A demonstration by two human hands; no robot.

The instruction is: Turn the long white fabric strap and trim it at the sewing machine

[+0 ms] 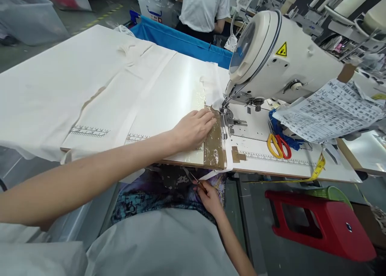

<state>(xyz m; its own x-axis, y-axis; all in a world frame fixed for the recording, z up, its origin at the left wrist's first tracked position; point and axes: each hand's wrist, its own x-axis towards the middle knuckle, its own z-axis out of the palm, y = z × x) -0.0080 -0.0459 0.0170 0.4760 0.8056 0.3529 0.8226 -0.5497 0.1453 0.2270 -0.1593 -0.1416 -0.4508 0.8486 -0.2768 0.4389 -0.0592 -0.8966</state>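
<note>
co-worker (200, 7) cut off above shoulders; needle hidden behind presser foot (224, 115) (print on paper sheet (328, 111) unreadable)

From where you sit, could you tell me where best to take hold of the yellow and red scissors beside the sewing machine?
Probably by the loop handles. The scissors lie flat on the table with the yellow and red loops toward the front edge, while the blades run back under a blue cloth. Come from the front with the right hand, which is nearer than the left hand.
</note>
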